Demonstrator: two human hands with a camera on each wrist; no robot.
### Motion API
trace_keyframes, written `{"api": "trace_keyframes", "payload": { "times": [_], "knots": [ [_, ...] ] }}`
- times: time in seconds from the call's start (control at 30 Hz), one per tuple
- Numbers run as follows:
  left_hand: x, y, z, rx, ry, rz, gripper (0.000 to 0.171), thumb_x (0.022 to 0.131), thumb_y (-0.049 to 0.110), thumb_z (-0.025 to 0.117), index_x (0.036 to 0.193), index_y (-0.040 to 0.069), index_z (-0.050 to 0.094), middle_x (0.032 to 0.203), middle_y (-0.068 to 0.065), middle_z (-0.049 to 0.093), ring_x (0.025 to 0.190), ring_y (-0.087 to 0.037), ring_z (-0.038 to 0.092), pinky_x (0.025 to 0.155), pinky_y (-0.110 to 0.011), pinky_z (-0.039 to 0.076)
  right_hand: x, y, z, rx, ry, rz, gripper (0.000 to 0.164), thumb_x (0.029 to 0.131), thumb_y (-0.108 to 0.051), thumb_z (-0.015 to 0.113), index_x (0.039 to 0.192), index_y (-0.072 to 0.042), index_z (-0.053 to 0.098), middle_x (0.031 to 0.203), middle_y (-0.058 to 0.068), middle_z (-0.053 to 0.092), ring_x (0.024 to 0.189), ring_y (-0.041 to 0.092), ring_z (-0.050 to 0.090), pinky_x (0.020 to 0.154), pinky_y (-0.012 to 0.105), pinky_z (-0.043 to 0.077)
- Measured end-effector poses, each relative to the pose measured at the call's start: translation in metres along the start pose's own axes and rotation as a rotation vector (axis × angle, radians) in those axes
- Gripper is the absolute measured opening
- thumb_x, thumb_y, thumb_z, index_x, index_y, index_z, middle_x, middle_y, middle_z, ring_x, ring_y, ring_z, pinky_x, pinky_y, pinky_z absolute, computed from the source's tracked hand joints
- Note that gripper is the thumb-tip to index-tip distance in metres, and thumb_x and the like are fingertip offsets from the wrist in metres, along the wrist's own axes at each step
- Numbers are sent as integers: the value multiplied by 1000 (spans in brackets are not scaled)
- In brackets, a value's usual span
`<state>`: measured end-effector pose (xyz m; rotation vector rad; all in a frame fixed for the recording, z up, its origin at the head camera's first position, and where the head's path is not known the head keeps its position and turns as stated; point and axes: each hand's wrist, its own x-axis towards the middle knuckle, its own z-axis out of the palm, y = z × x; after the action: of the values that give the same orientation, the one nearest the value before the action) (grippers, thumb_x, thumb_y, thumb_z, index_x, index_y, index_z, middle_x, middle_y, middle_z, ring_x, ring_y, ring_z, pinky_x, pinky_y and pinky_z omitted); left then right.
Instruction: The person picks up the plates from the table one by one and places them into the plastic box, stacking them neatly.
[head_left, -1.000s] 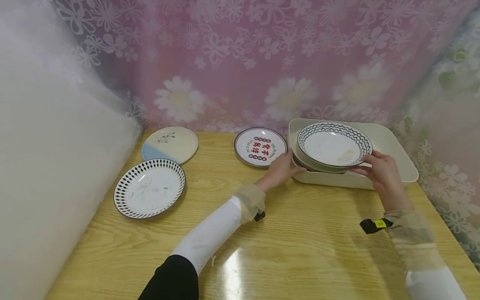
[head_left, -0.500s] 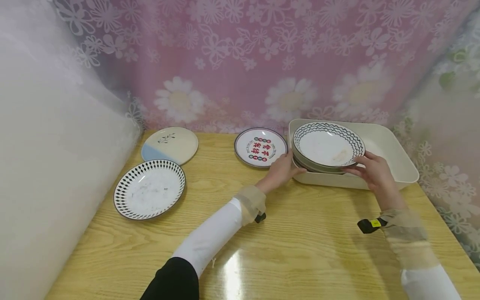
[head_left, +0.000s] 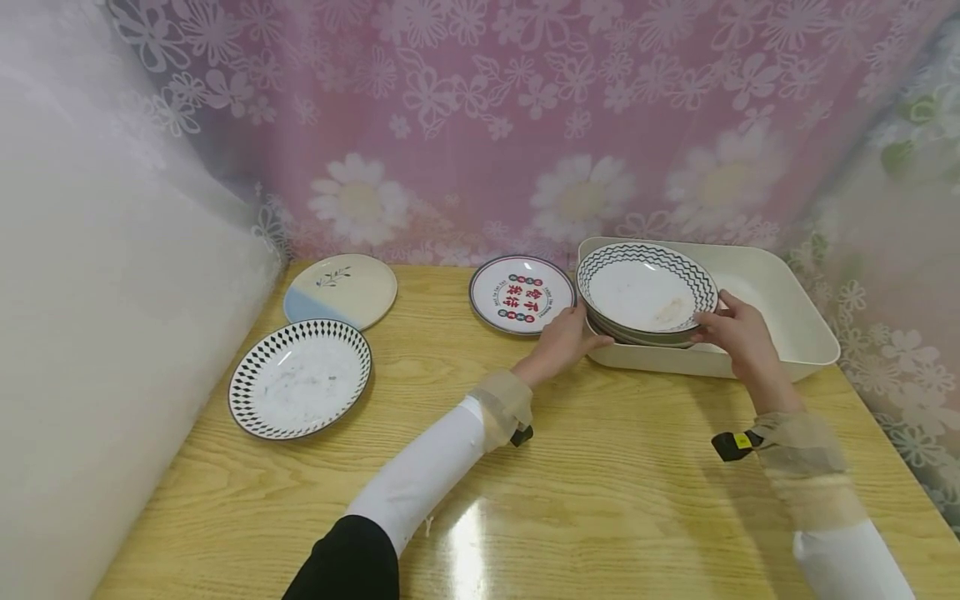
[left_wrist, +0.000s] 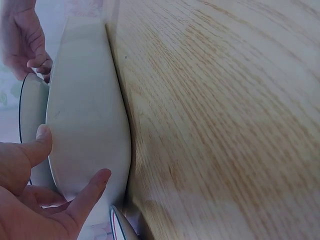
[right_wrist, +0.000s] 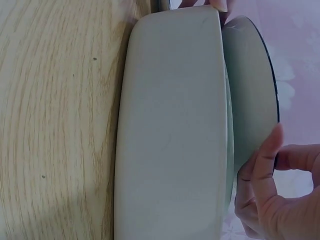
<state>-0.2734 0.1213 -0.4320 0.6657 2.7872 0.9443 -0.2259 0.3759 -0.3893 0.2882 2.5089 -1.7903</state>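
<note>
A deep white plate (head_left: 645, 287) with a black zigzag border lies on several stacked plates (head_left: 645, 337) at the left end of a cream plastic tray (head_left: 772, 333). My right hand (head_left: 738, 329) pinches its right rim, thumb on top and fingers underneath. In the right wrist view the plate (right_wrist: 250, 90) stands above the tray's side wall (right_wrist: 172, 120), fingers against its underside. My left hand (head_left: 558, 337) grips the tray's left front corner. In the left wrist view, its thumb touches the tray's rim and a finger lies along the wall (left_wrist: 90, 110).
A small plate (head_left: 522, 293) with red lettering stands just left of the tray. Farther left, a plate with a black diamond border (head_left: 300, 379) overlaps a cream and blue plate (head_left: 352, 287). A pink floral curtain (head_left: 480, 125) hangs behind the wooden table (head_left: 585, 500).
My right hand has moved left with the zigzag plate, bringing it over the stack at the tray's left end. The left hand stays at the tray's corner.
</note>
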Motion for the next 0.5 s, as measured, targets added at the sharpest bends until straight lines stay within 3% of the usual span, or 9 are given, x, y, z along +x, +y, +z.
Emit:
{"api": "trace_keyframes", "payload": {
  "times": [0.3, 0.43, 0.5],
  "knots": [
    [-2, 0, -2, -12, 7, 7, 92, 95, 47, 67, 159, -2, 22, 122, -9, 64, 108, -18, 61, 98, -29, 50, -2, -1, -2, -80, 21, -5, 81, 105, -25, 54, 160, 0, -1, 96, -11, 52, 68, -1, 60, 68, 18, 57],
    [-1, -2, -3, -41, 2, 21, 90, 95, 46, 68, 159, -1, 25, 111, -5, 66, 96, -16, 61, 89, -29, 52, -7, 1, -3, -71, 32, -4, 88, 103, -31, 57, 160, 0, -3, 96, -12, 52, 67, 0, 61, 67, 17, 56],
    [0, -4, -4, -48, 5, 23, 84, 96, 46, 68, 158, 3, 31, 112, -5, 67, 95, -16, 62, 88, -29, 52, -10, 2, -6, -11, 55, -18, 89, 102, -29, 61, 161, 0, 1, 94, -14, 54, 66, 1, 62, 64, 16, 56]
  ]
}}
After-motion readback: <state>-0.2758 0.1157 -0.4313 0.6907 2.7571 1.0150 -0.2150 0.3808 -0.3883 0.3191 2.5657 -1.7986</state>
